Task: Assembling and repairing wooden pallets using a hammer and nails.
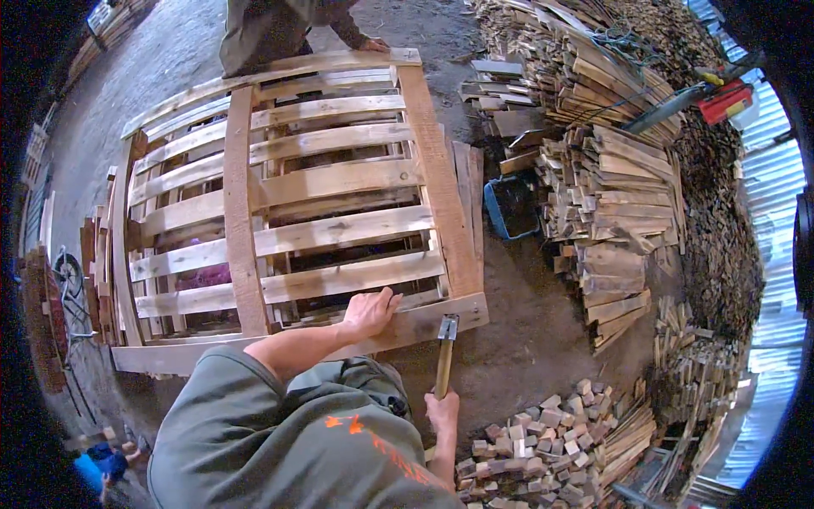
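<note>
The left hand (370, 312) lies flat with its fingers spread apart on the near edge board of a wooden pallet (288, 204), which fills the middle of the view. The right hand (442, 413) has its fingers clamped round the wooden handle of a hammer (445, 352), whose metal head sits just at the front face of that same edge board, near the pallet's near right corner.

Right of the pallet a strip of bare dirt floor (534, 314) leaves open room around the hammer. Beyond it stand stacks of cut boards (606, 204), with a blue bin (511, 206) wedged beside them, and a heap of small wood blocks (551, 437) lies close to the right hand.

At the far edge of the pallet another person's hand (374, 44) rests on the top board; that person is cut off by the frame. What lies under the slats is hard to make out. A red power tool (723, 100) lies on the far pile.
</note>
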The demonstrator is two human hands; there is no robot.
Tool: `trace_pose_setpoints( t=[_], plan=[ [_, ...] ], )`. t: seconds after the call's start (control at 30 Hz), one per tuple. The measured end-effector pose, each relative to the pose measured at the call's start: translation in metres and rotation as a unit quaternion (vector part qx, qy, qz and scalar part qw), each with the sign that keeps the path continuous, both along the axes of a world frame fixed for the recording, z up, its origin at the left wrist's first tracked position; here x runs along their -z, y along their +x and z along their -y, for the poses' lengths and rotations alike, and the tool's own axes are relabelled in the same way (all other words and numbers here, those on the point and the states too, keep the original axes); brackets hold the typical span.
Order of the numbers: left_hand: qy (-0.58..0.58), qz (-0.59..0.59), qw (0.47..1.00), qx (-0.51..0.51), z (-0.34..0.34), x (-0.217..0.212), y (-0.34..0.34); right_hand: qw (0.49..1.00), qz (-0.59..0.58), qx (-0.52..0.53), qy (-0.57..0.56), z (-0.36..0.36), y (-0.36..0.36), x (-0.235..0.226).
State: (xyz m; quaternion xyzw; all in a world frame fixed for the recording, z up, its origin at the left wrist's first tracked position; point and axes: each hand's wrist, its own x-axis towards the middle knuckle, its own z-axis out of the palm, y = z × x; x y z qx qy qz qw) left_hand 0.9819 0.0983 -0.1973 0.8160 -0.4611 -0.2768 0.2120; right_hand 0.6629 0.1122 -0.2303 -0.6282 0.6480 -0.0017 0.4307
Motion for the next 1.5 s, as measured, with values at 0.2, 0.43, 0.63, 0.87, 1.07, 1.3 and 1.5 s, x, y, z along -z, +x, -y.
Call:
trace_pose_setpoints(
  t=[0.2,0.43,0.63,0.87,1.07,1.3,1.5],
  plan=[
    [-0.010,0.012,1.000,0.006,-0.001,0.001,-0.001,1.000,-0.008,0.008,-0.001,0.003,0.023,-0.032],
    [-0.022,0.017,1.000,-0.002,-0.002,-0.002,-0.004,1.000,-0.008,0.022,0.010,0.001,0.034,-0.042],
    [-0.005,0.012,1.000,-0.008,0.001,-0.004,-0.003,0.997,0.020,0.055,0.056,0.001,0.035,-0.043],
    [-0.002,-0.007,1.000,-0.007,0.003,-0.004,-0.002,0.998,0.041,0.019,0.032,0.000,0.025,-0.020],
    [-0.007,-0.009,1.000,-0.004,0.002,-0.002,-0.004,0.999,0.035,0.017,-0.034,-0.004,0.028,-0.019],
    [-0.025,-0.018,1.000,0.002,0.001,0.001,-0.002,0.997,-0.054,0.024,-0.041,-0.005,0.040,-0.032],
    [-0.043,-0.020,0.999,0.016,-0.003,0.006,-0.003,0.998,-0.052,0.021,-0.012,-0.007,0.057,-0.060]
  ],
)
